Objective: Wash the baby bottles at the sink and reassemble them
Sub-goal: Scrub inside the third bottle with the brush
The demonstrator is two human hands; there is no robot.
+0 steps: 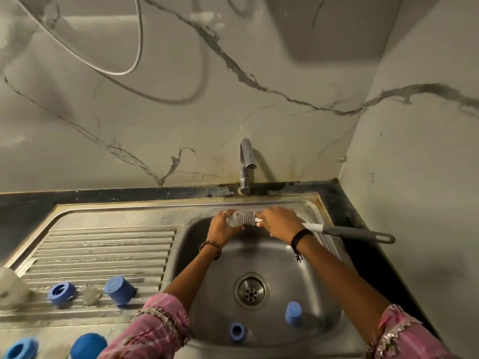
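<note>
Pink sleeves (155, 330) frame the bottom edge, and both forearms reach out over the sink (261, 257) to its far rim. At that rim the left hand (223, 228) grips a clear bottle (239, 219) lying on its side, fingers curled round its base end. Inside the bottle sits the bristled head of a brush (350, 232) — its grey handle sticks out to the right, over the sink's edge and the dark table (363, 224). The right hand (278, 222) closes round the brush shaft just at the bottle's mouth. A beaded bracelet sits on the left wrist, a black band on the right.

The tap (246, 167) stands just behind the hands; no water shows from it.

In the basin, near the drain (251, 291), lie a blue cap (293, 313) to the right and a blue ring (236, 330) in front, apart from each other.

On the ribbed drainboard (103, 252) to the left stand another blue ring (61, 293), a clear teat (90, 295) just beside it and a blue cap (119, 290) — all in a row. A white, cloudy object (11, 288) is at the far left; what it is cannot be told. Nearer the camera, at the bottom left, are one more blue ring (20, 349) and a blue cap (88, 345).

A marbled wall (129, 125) with a looping hose (134, 55) rises behind.
</note>
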